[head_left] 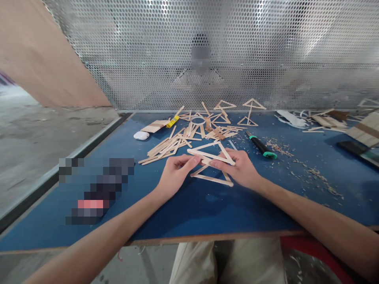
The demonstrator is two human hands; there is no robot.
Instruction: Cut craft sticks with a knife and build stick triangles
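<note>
"So, what's left of centre?"
"Your loose sticks (162, 150), seemingly spread within reach. Then your left hand (177, 172), pinching the stick frame (209, 155) over the blue table (166, 225)."
"And rightward?"
"Your right hand (241, 167) clamps its other side, probably for steadiness; farther right lies the cutter (260, 147), apparently set aside."

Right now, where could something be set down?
Bare tabletop lies between the forearms, nearer than the held stick frame, and between white earbud case and pixelated dark object. Crowded: loose craft sticks centre back; utility knife and shavings at right.
</note>
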